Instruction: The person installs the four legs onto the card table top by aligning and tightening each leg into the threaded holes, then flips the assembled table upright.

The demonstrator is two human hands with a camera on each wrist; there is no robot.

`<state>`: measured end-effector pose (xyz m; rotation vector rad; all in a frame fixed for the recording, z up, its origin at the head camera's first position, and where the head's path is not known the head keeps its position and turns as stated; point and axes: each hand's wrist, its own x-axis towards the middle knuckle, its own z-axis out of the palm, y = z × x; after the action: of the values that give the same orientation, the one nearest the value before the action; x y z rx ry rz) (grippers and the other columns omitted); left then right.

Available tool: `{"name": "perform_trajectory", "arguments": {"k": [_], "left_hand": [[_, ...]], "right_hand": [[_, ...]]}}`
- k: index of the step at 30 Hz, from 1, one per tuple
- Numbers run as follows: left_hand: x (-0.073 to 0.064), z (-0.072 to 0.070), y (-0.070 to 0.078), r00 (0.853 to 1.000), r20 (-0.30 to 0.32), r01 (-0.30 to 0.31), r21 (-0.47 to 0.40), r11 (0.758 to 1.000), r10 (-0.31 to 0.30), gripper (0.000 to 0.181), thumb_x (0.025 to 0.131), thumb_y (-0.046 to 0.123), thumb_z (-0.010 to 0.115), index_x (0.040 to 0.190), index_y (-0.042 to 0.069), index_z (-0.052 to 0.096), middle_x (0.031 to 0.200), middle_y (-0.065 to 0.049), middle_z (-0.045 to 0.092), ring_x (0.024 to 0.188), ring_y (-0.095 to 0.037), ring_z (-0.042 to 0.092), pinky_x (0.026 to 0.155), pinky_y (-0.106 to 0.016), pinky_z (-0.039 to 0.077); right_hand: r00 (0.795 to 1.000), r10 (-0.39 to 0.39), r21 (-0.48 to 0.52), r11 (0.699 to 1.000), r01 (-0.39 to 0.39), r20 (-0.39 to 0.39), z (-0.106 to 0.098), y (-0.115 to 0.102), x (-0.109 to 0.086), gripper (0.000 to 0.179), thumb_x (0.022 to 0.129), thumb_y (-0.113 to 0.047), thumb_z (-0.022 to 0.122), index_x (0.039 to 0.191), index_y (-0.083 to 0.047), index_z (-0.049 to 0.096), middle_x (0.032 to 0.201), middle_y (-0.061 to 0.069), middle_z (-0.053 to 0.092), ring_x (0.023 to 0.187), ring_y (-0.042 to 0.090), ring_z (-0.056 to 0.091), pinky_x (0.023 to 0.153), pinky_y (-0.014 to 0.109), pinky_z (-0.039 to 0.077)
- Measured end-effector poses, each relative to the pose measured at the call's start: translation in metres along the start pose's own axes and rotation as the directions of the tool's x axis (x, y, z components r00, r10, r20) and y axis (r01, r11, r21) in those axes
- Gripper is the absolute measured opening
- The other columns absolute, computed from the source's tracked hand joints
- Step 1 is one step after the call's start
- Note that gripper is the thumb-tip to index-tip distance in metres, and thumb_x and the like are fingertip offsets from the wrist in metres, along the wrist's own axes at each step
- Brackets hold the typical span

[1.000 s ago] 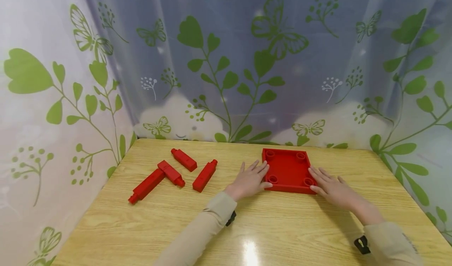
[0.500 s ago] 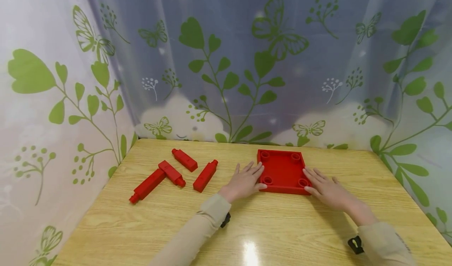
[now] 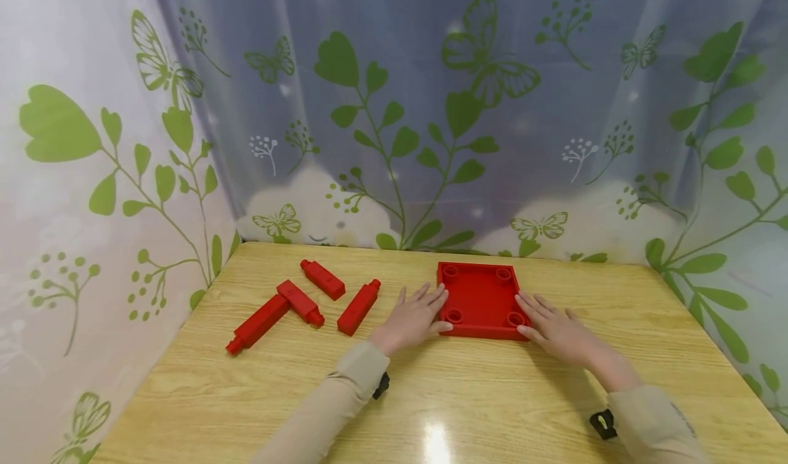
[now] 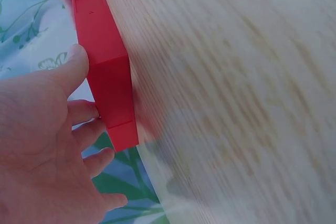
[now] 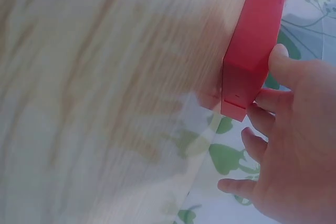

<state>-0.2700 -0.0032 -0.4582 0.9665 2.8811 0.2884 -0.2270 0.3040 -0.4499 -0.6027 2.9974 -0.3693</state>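
A red square panel with a raised rim and a round socket in each corner lies flat on the wooden table, socket side up. My left hand touches its left side with outstretched fingers, the thumb at the near corner. On the opposite side, my right hand lies against the panel in the same manner. Both wrist views show the panel's outer walls, with the left thumb and the right thumb at its upper edge. The fingers are spread and fairly straight, not wrapped round it.
Several red square bars with narrow stepped ends lie to the left: one at the back, one nearest my left hand, and a short bar meeting the end of another bar. A patterned curtain borders the table's back.
The red panel has slid left across the table between my two hands, which moved left along with it. The loose red bars stay where they were.
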Motion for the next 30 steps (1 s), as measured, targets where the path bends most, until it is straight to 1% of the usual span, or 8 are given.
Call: {"name": "perform_trajectory", "arguments": {"k": [7, 13, 17, 22, 30], "left_hand": [[-0.006, -0.001, -0.008, 1.000, 0.004, 0.004, -0.031, 1.000, -0.004, 0.072, 0.103, 0.050, 0.050, 0.161, 0.011, 0.029, 0.168, -0.004, 0.022, 0.155, -0.029, 0.016, 0.122, -0.064, 0.014], [-0.014, -0.005, -0.017, 1.000, 0.004, -0.003, -0.068, 0.998, 0.004, 0.072, 0.103, 0.046, 0.053, 0.160, 0.009, 0.030, 0.167, -0.005, 0.025, 0.155, -0.032, 0.016, 0.121, -0.065, 0.013], [-0.018, -0.008, -0.023, 1.000, 0.008, -0.010, -0.043, 0.999, 0.010, 0.072, 0.102, 0.047, 0.053, 0.160, 0.009, 0.031, 0.166, -0.005, 0.027, 0.155, -0.032, 0.017, 0.120, -0.066, 0.015], [-0.020, -0.009, -0.030, 1.000, 0.006, -0.018, -0.022, 1.000, 0.018, 0.073, 0.102, 0.048, 0.054, 0.159, 0.009, 0.032, 0.166, -0.006, 0.028, 0.155, -0.032, 0.018, 0.119, -0.068, 0.016], [-0.026, -0.012, -0.038, 1.000, 0.013, -0.023, -0.054, 0.998, 0.024, 0.072, 0.102, 0.046, 0.054, 0.159, 0.009, 0.032, 0.166, -0.006, 0.028, 0.155, -0.033, 0.017, 0.120, -0.068, 0.013]], "right_hand": [[1.000, -0.019, -0.006, 1.000, 0.019, 0.000, 0.003, -0.007, 0.005, 0.067, 0.106, -0.043, 0.050, 0.157, -0.003, 0.033, 0.163, 0.020, 0.029, 0.147, 0.047, 0.027, 0.106, 0.080, 0.023], [1.000, -0.026, 0.015, 1.000, 0.026, 0.012, 0.004, -0.013, 0.010, 0.068, 0.106, -0.044, 0.048, 0.158, -0.003, 0.032, 0.164, 0.019, 0.027, 0.149, 0.046, 0.024, 0.108, 0.080, 0.020], [0.999, -0.038, 0.028, 0.999, 0.038, 0.012, 0.005, -0.017, 0.013, 0.068, 0.106, -0.045, 0.048, 0.158, -0.003, 0.032, 0.164, 0.020, 0.028, 0.149, 0.046, 0.024, 0.109, 0.080, 0.019], [0.998, -0.061, 0.047, 0.997, 0.061, -0.005, 0.006, -0.022, 0.015, 0.067, 0.105, -0.040, 0.052, 0.157, -0.002, 0.034, 0.162, 0.022, 0.030, 0.147, 0.048, 0.026, 0.107, 0.081, 0.019], [0.998, -0.067, 0.049, 0.997, 0.066, 0.013, 0.007, -0.030, 0.020, 0.066, 0.105, -0.039, 0.052, 0.157, -0.003, 0.033, 0.163, 0.019, 0.028, 0.149, 0.045, 0.024, 0.108, 0.080, 0.019]]}}
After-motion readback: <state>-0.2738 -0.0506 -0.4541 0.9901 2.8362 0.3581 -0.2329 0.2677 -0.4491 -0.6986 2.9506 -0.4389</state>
